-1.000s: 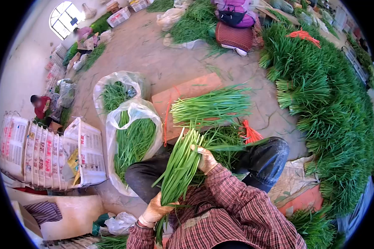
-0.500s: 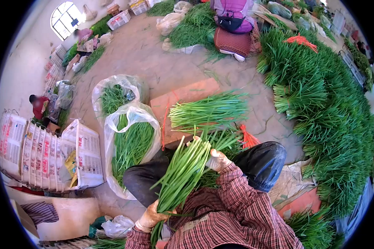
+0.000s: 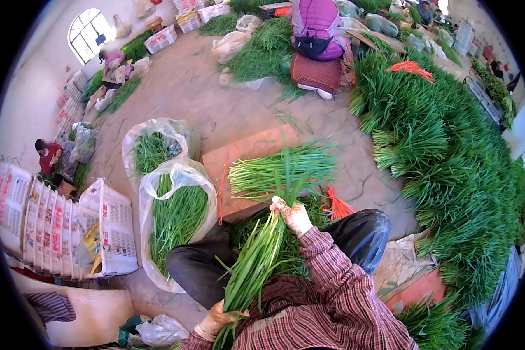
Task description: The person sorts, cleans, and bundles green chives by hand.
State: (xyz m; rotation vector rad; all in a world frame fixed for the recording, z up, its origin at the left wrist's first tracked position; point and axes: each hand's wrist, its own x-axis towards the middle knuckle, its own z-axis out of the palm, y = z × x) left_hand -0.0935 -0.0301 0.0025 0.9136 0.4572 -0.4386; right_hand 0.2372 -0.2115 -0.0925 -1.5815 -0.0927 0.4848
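A loose bunch of chives (image 3: 255, 256) lies slantwise over my lap, pale stalk ends pointing up and away. My left hand (image 3: 217, 318), in a soiled glove, is closed round its lower leafy end. At the upper end, my gloved right hand (image 3: 293, 217) has its fingers closed on some chives, with green leaf tips sticking out beyond them. Just past it, a neat pile of chives (image 3: 283, 169) rests crosswise on a reddish-brown board (image 3: 216, 160). More loose chives (image 3: 300, 254) lie between my knees, partly hidden by my right arm.
Plastic bags (image 3: 149, 233) of greens stand left of the board, beside stacked white crates (image 3: 116, 227). Orange ties (image 3: 336, 204) lie by my right knee. Tied bundles (image 3: 449, 175) form a long heap on the right. A person in purple (image 3: 315, 29) sits ahead; others work at far left.
My right hand has shifted from the bunch's side to its stalk end, and leaves now stick up beyond its fingers. My left hand keeps its hold. The view has shifted slightly.
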